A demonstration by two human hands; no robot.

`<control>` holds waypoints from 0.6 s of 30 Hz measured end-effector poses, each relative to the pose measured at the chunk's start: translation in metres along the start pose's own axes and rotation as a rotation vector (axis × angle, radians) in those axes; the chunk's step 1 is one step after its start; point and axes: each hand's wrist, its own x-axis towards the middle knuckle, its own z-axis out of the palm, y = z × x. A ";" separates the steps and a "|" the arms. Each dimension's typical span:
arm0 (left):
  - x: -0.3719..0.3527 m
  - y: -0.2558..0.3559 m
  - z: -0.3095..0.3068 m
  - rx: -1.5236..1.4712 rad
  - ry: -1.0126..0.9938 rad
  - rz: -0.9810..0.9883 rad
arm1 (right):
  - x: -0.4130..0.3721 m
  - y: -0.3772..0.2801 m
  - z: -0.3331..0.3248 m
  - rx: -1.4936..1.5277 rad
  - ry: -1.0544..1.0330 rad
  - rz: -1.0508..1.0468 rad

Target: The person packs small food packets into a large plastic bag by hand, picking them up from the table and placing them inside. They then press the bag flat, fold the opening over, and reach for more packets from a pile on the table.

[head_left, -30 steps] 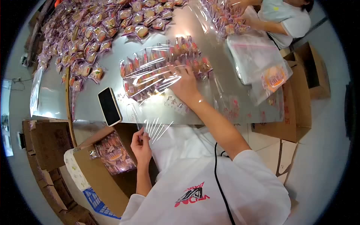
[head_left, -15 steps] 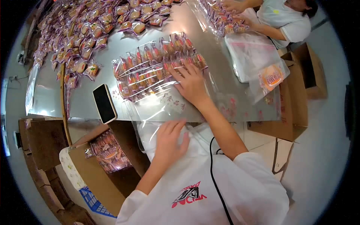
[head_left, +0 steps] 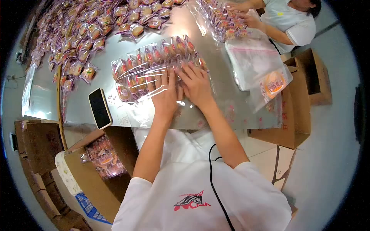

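Note:
A clear plastic bag (head_left: 144,104) lies on the metal table, with two rows of individually wrapped small cakes (head_left: 133,65) inside it. My left hand (head_left: 165,96) rests on the bag's near side, its fingers stretched out over the front row. Just beside it, my right hand (head_left: 196,86) lies on the bag's right half with its fingers spread. Both palms face down on the film, and neither hand grips anything. Parts of the front row are hidden under my fingers.
Loose wrapped cakes (head_left: 92,29) heap at the back left. A phone (head_left: 100,109) lies left of the bag. Flat plastic bags (head_left: 254,57) are stacked at right, near a co-worker (head_left: 287,21) handling wrapped cakes. Below the table edge stand cardboard boxes (head_left: 295,115), one holding packed bags (head_left: 106,158).
My left hand has moved up and forward from the table's front edge onto the bag, beside my right hand. The right hand stays on the bag. The whole view has shifted slightly.

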 end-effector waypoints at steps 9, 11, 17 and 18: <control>0.005 -0.017 0.001 0.067 0.023 0.097 | 0.017 -0.006 0.022 -0.067 0.039 0.078; 0.007 -0.015 -0.005 0.038 -0.015 0.056 | 0.015 -0.008 0.015 -0.018 0.004 0.089; -0.004 -0.028 -0.038 0.120 -0.085 -0.075 | -0.051 -0.025 0.023 0.104 0.061 0.054; -0.007 -0.036 -0.035 0.117 -0.056 -0.030 | -0.054 -0.027 0.025 0.121 0.148 0.048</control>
